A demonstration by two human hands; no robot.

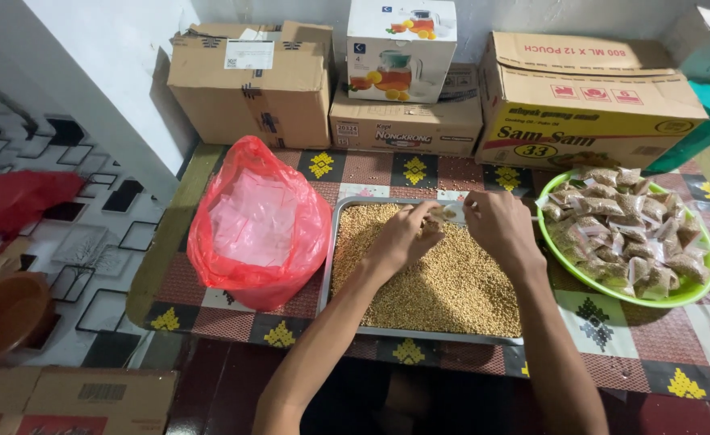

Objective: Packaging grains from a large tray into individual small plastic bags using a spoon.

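A metal tray (340, 234) full of small tan seeds (444, 282) lies on the table in front of me. My left hand (403, 238) and my right hand (496, 225) meet over the far end of the tray, both pinching a small clear plastic pouch (449, 213) held just above the seeds. To the right stands a green plate (689, 294) heaped with several filled, sealed pouches (625, 229). On the left a red plastic bag (258, 221) stands open with empty clear pouches inside.
Cardboard boxes (258, 84) and a white jug carton (401, 48) line the wall behind the table. A patterned cloth (637, 354) covers the table. A teal container (709, 121) is at the far right. A brown bowl (0, 314) and flat boxes lie on the floor at left.
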